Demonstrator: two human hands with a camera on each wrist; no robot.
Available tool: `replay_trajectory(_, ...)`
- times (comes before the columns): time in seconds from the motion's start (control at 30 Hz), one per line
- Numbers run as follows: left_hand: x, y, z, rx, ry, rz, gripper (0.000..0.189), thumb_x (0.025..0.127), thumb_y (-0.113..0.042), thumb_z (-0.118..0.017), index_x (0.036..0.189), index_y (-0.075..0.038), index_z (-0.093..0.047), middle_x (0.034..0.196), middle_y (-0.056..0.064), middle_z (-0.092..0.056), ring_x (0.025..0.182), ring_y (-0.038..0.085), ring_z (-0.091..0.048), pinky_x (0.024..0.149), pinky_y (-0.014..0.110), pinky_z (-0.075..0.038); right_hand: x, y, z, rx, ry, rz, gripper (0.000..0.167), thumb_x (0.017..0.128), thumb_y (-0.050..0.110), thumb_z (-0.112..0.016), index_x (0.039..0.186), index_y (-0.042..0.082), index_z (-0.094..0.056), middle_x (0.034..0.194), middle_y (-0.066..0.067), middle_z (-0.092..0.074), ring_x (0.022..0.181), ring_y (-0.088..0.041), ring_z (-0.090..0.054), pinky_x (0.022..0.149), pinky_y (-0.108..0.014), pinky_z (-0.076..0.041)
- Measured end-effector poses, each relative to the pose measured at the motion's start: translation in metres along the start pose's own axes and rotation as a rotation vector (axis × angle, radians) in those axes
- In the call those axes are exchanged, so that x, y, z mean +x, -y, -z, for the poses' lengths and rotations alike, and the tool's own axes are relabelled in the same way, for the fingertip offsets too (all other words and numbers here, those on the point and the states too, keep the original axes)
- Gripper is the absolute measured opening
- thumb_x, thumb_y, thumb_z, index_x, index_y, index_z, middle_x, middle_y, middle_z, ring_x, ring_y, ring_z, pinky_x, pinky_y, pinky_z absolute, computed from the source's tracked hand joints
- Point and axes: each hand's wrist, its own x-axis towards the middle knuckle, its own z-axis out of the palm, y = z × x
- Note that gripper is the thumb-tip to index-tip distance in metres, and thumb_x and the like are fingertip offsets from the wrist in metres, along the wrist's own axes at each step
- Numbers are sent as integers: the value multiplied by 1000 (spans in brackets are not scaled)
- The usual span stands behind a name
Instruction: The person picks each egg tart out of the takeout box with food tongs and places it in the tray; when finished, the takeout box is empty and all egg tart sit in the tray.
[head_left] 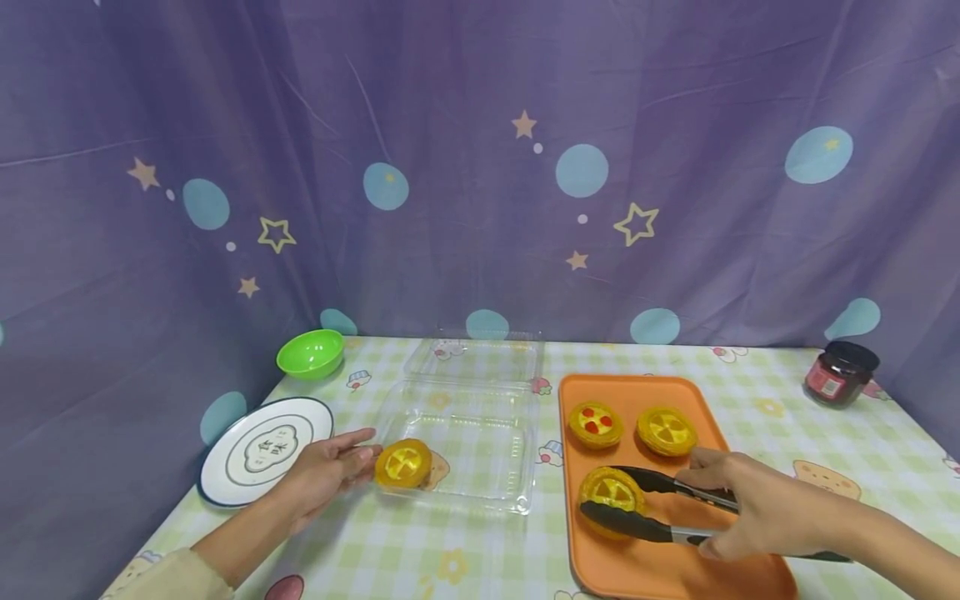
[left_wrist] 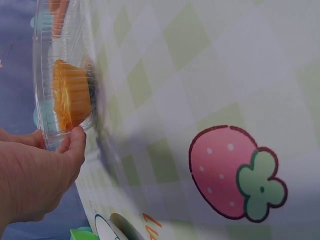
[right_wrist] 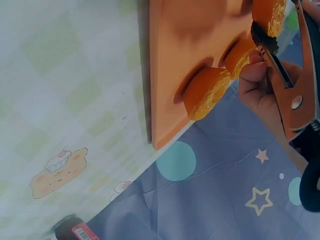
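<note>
My left hand (head_left: 330, 467) pinches the left edge of a clear plastic clamshell box (head_left: 472, 500), its lid folded back. One egg tart (head_left: 403, 464) sits in the box's near left corner, close to my fingers; the left wrist view shows this tart (left_wrist: 72, 95) through the box's wall. In my right hand (head_left: 772, 504) is a pair of black-tipped metal tongs (head_left: 686, 535). The tongs' tips straddle an egg tart (head_left: 611, 492) over the orange tray (head_left: 675, 575). Behind it on the tray are a tart with red pieces (head_left: 596, 423) and another yellow tart (head_left: 667, 431).
A white plate with a dark rim (head_left: 225, 475) lies to the left, with a green bowl (head_left: 311, 354) behind it. At the back right stands a dark-lidded jar (head_left: 840, 375). A purple curtain (head_left: 465, 250) hangs behind the checked tablecloth (head_left: 450, 554).
</note>
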Motion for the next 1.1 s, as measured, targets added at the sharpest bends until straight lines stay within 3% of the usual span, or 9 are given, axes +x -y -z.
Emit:
replay_trajectory(0.27,-1,0,-1,-3,-28,21,46,101,-5,-45,144,7,-34,140,30,-43,124,37,-52,98,43,-50,-3,5,1,-50,-44,-18,71,72,31,-82,131,0,-57,128,-11,-53,114,-32,-54,75,-25,-53)
replay_trajectory(0.5,-1,-1,-1,2,-15,10,47,101,-5,-45,144,9,-33,140,32,-42,123,38,-51,98,43,-51,-4,15,13,-166,-95,-70,79,72,44,-81,135,4,-55,136,-16,-48,119,-36,-52,78,-33,-55)
replay_trajectory(0.6,-1,-2,-1,4,4,-1,48,101,-6,-46,144,11,-30,141,33,-40,124,40,-50,98,43,-50,-3,19,18,-185,-113,-34,81,72,47,-80,134,2,-55,128,-7,-52,112,-29,-55,76,-31,-55)
replay_trajectory(0.73,0,-2,-1,2,-2,9,48,101,-6,-45,144,10,-31,141,32,-41,124,39,-50,98,42,-51,1,26,22,-206,-136,11,81,73,49,-80,133,1,-56,127,-7,-52,112,-27,-56,77,-31,-55)
replay_trajectory(0.97,1,-2,0,-7,-1,7,48,101,-6,-45,144,10,-31,142,32,-39,126,39,-49,98,42,-51,18,44,25,-198,-176,112,72,72,40,-82,131,7,-59,93,10,-46,80,-5,-46,63,-20,-39)
replay_trajectory(1.1,1,-1,0,-9,4,3,48,102,-6,-45,144,10,-30,142,33,-39,126,39,-49,98,43,-51,30,53,27,-164,-186,127,67,71,36,-83,129,10,-61,94,11,-47,79,-6,-45,60,-21,-40)
